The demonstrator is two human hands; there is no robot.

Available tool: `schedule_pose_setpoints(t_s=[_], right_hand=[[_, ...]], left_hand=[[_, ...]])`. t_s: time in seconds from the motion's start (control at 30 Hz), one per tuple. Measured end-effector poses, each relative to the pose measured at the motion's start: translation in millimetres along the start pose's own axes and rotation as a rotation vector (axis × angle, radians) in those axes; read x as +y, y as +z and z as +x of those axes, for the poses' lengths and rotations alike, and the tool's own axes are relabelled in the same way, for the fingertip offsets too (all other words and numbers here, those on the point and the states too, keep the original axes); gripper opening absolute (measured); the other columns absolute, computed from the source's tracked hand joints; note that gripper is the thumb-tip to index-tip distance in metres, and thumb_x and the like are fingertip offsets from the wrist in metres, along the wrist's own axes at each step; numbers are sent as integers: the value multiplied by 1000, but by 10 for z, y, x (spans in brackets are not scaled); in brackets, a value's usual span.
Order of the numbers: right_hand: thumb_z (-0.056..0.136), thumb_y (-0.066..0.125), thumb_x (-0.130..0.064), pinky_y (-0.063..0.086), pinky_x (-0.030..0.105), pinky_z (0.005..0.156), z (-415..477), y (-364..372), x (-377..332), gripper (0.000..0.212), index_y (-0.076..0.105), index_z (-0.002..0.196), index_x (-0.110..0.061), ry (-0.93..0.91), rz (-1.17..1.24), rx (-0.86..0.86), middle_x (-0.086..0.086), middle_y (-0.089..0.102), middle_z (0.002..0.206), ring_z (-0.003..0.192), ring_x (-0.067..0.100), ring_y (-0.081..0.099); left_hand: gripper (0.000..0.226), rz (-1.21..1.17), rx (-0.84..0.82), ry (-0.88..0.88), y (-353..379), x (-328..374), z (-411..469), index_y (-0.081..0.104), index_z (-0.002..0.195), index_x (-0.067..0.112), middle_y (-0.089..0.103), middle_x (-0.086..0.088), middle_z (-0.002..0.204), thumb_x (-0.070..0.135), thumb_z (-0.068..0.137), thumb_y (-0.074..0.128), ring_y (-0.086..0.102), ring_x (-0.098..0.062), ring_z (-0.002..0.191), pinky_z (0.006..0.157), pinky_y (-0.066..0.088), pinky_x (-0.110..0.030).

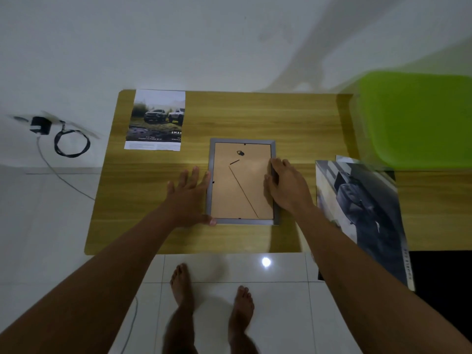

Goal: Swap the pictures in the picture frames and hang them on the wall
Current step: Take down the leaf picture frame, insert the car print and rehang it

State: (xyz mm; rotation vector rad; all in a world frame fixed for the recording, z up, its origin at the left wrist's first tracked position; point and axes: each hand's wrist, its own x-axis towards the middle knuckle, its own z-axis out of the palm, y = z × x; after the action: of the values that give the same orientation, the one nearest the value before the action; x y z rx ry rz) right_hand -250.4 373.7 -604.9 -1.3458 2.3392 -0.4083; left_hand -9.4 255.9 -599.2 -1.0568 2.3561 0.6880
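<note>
Grey frame (241, 190) face-down; left hand (189, 195) touching, right hand (288, 190) gripping.

place: you're in a home room, plain and lived-in.
floor: glossy white tiles (281, 302) below your grip on the picture frame (241, 182), your bare feet (181, 284) on them.
wall: bare white wall (204, 47) beyond the grip.
left of grip: black charger (40, 125) with coiled cable (72, 143).
right of grip: blurred green plastic bin (419, 118).
</note>
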Motion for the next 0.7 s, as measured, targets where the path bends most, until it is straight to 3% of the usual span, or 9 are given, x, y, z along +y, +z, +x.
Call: schedule_pose_setpoints(t_s=[0.23,0.43,0.7], right_hand=[[98,47,-20,46,44,87,8,-24,-3,43,43,139,-10,-7,-38,-25,20,50,129,114,42,50],[101,44,-19,42,48,99,-3,-59,-25,46,40,144,-7,-22,-68,-62,22,44,144,131,44,42],[100,43,-19,44,44,86,1,-139,-77,40,43,136,-2,-87,-164,-69,20,51,124,112,40,52]], left_hand=[[130,-9,1,5,9,-11,8,-20,149,33,-31,-3,156,67,65,73,-30,-30,141,112,-11,-60],[129,-10,-6,4,-7,0,-1,-20,149,33,-31,-3,155,65,66,73,-31,-30,141,112,-11,-60],[130,-4,-5,10,6,-19,14,-21,149,33,-31,-4,155,68,65,72,-32,-31,140,113,-10,-62]])
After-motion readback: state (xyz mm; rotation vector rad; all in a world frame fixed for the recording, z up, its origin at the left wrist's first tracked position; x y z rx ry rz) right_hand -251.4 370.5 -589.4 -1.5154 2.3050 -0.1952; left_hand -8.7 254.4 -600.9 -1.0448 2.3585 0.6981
